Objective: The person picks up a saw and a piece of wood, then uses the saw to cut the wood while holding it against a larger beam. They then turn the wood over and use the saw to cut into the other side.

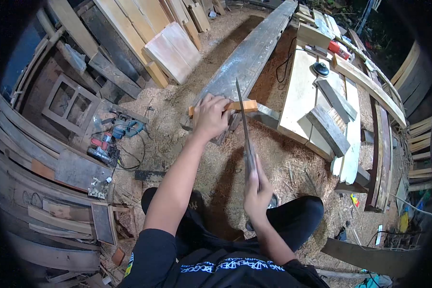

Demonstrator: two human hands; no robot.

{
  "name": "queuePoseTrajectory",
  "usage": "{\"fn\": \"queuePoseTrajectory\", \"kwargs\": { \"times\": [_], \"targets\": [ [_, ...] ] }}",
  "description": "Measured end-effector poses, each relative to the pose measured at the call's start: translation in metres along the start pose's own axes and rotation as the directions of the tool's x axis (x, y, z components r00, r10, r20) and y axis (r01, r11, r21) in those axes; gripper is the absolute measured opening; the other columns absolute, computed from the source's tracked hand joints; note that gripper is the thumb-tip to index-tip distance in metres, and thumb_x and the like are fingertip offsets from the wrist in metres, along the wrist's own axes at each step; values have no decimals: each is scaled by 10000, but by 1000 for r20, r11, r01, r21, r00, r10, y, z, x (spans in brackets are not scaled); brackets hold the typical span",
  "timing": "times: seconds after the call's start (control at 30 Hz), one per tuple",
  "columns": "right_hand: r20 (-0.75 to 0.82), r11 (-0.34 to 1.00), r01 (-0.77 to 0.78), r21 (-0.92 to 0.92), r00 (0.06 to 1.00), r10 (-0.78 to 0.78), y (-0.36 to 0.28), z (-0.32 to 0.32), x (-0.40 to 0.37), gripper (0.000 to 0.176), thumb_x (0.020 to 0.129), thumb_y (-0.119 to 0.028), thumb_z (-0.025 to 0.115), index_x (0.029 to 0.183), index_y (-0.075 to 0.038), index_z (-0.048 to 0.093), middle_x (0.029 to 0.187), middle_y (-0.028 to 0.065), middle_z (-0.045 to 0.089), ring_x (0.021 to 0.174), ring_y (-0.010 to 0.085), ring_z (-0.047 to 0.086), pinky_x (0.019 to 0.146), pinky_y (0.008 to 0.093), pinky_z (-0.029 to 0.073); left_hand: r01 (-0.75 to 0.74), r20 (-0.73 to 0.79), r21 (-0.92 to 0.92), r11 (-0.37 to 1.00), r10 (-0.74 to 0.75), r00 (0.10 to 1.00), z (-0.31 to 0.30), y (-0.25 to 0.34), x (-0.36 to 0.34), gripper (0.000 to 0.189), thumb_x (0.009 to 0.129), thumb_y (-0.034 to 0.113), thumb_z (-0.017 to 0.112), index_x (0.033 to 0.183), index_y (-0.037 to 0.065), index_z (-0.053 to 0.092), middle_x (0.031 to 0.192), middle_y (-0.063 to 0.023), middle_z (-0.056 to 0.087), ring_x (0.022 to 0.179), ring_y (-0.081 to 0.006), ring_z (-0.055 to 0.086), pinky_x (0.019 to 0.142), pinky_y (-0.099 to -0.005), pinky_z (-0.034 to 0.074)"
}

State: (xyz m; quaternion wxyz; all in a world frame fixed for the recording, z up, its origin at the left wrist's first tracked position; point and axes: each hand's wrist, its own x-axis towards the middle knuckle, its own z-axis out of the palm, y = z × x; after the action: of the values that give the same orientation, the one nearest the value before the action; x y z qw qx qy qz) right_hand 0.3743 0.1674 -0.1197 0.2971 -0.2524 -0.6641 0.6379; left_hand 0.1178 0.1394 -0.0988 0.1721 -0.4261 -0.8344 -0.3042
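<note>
A small orange-brown wood piece [248, 105] lies crosswise at the near end of a long grey plank bench [240, 62]. My left hand [210, 115] presses on the piece, fingers wrapped over it against the bench. My right hand [257, 192] is closed round the handle end of a saw [245, 129]. The saw points forward, seen nearly edge-on, its blade crossing the wood piece to the right of my left hand. Whether the teeth touch the wood cannot be made out.
To the right, a pale board table [297, 105] bears grey wood blocks [327, 129] and a black round disc [320, 69]. Power tools [105, 149] lie at left on the sawdust floor. Planks [173, 53] lean at the back left. A wooden frame [72, 103] stands farther left.
</note>
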Motion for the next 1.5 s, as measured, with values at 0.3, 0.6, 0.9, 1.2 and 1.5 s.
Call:
{"fn": "queuePoseTrajectory", "kwargs": {
  "times": [0.3, 0.6, 0.9, 1.2, 1.5],
  "targets": [
    [-6, 1000, -1, -21, 1000, 1, -8, 6, 18, 464, 1086, -147, 499, 1497, 69, 505, 1418, 245, 634, 1302, 215, 589, 1114, 340, 422, -17, 16, -23, 1000, 18, 1000, 5, -6, 0, 275, 861, 225, 789, 1098, 88, 772, 1103, -43, 743, 1082, -281, 643, 953, -466, 502],
    [4, 984, 164, -73, 986, -165, -1, -23, -49, 465, 1094, -145, 469, 1519, 41, 499, 1379, 246, 659, 1253, 206, 626, 1078, 351, 454, -15, 27, -33, 999, 15, 1000, 4, -5, 0, 270, 867, 216, 781, 1103, 85, 768, 1110, -40, 738, 1097, -286, 630, 945, -473, 500],
    [24, 998, -56, 8, 998, 56, -7, 1, 4, 478, 1098, -173, 495, 1524, 45, 490, 1358, 241, 672, 1229, 192, 625, 1055, 350, 464, 18, 33, -13, 1000, -17, 999, -2, 1, 2, 269, 860, 177, 769, 1106, 67, 771, 1115, -70, 755, 1096, -299, 641, 948, -447, 512],
    [26, 992, -123, -19, 992, 124, -3, -1, 6, 484, 1081, -158, 482, 1507, 71, 491, 1394, 242, 652, 1251, 186, 612, 1062, 337, 461, -30, -4, 0, 1000, 30, 1000, 2, -3, 1, 273, 853, 181, 782, 1103, 72, 772, 1111, -63, 752, 1066, -299, 648, 944, -441, 510],
    [23, 997, 21, 70, 999, -23, 43, -27, -68, 497, 1076, -117, 440, 1516, 114, 452, 1468, 245, 593, 1356, 271, 568, 1159, 392, 396, 4, 48, -46, 999, -2, 999, 4, -5, 1, 282, 866, 222, 772, 1119, 98, 774, 1139, -51, 742, 1106, -278, 635, 952, -466, 509]
  ]
}}
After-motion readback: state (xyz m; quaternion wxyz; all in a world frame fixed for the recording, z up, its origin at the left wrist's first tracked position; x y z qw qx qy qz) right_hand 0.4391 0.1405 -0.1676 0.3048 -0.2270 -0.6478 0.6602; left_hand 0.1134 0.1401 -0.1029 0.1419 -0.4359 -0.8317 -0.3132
